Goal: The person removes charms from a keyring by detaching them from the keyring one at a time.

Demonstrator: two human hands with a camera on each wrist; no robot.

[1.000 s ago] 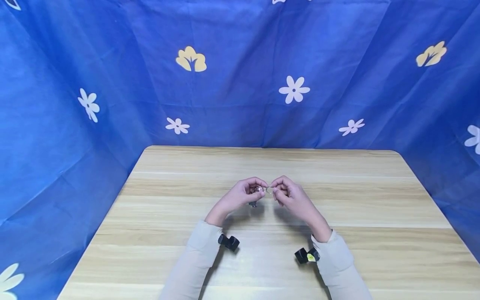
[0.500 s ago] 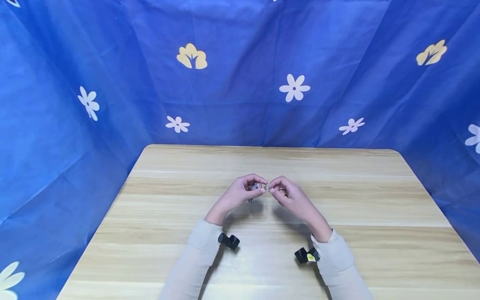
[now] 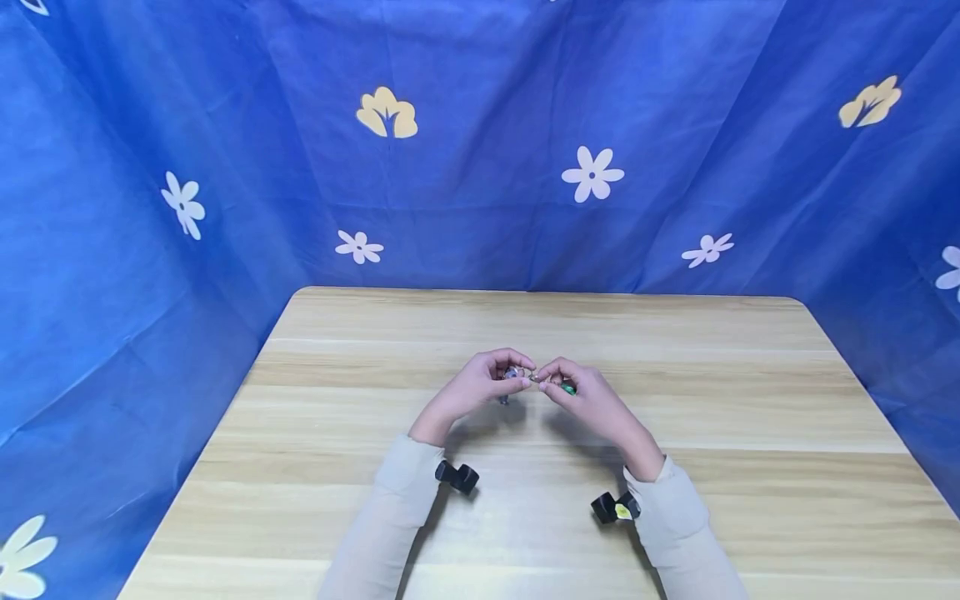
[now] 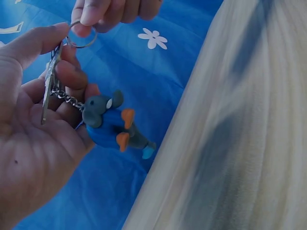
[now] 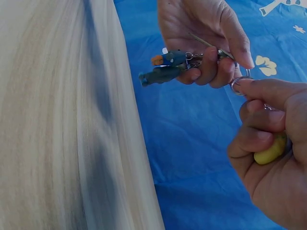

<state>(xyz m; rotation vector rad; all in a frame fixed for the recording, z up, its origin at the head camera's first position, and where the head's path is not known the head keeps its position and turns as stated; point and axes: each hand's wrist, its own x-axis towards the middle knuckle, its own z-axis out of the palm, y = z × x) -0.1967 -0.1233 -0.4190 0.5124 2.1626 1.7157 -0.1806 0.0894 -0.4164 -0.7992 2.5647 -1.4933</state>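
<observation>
A: What does the person's left hand (image 4: 33, 139) hold?

B: It pinches a flat silver metal key (image 4: 49, 88) between thumb and curled fingers. A short silver chain (image 4: 67, 97) hangs from it to a small blue and grey toy figure with orange limbs (image 4: 112, 125), which dangles just beside the palm.

A: And the right hand (image 5: 268, 143)?

B: Its thumb and forefinger pinch a thin silver split ring (image 5: 238, 81) that meets the key's end. A small yellow rounded object (image 5: 270, 150) sits tucked under its curled fingers.

A: Where is all this?

B: Both hands meet fingertip to fingertip above the middle of a light wooden table (image 3: 750, 400), with the key and ring between them. Blue cloth with white and yellow flowers (image 3: 225, 125) hangs behind and around the table
</observation>
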